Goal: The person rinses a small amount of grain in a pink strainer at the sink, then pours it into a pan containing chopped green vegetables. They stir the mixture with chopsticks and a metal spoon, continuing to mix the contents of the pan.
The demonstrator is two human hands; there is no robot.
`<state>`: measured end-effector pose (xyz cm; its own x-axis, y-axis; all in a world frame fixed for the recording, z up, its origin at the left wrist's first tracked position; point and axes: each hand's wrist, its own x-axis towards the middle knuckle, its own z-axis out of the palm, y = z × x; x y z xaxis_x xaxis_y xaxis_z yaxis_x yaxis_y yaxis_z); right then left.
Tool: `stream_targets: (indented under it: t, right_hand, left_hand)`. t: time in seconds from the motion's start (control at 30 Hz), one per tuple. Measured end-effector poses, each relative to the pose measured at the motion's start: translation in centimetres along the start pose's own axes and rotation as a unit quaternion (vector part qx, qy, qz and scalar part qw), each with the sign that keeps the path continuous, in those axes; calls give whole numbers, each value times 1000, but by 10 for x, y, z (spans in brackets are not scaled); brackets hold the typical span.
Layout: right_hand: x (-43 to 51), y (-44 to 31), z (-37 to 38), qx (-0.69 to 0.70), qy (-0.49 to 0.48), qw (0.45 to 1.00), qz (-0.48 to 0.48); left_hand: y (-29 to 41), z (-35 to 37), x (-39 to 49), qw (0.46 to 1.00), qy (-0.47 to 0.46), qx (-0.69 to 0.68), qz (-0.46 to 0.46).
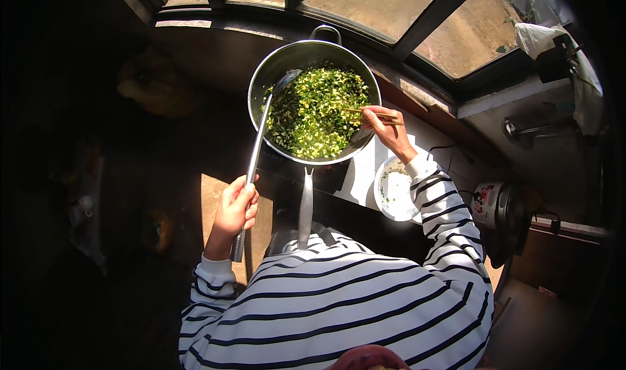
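My left hand grips the long metal handle of a ladle or cooking spoon. Its head rests at the left side of chopped green and pale-yellow food inside a deep wok. A pair of wooden chopsticks is held in my right hand at the wok's right rim, their tips over the food. The wok's long metal handle points toward my body, and a loop handle sits on its far side.
A white bowl with green bits inside stands right of the wok, partly under my right sleeve. Farther right is a pot-like appliance with a flower pattern. Framed window panes run behind the wok. The left side is too dark to make out.
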<state>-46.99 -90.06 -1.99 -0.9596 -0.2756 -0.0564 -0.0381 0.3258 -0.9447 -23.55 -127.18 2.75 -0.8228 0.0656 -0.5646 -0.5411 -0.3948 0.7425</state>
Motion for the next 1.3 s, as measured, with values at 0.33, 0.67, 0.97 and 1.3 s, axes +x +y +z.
stream_targets:
  t: [0.33, 0.67, 0.97, 1.3]
  right_hand:
    - [64, -22, -25, -159, 45, 970, -178]
    - [-33, -30, 50, 81, 23, 994, 74]
    - [-29, -44, -4, -42, 28, 995, 82]
    - [-13, -49, 64, 133, -23, 991, -7]
  left_hand:
    - [2, -8, -2, 1000, -7, 4, -11]
    - [8, -12, -1, 1000, -17, 3, -13]
    - [11, -17, -5, 1000, -28, 3, -3]
    - [23, -14, -11, 1000, -15, 5, 7]
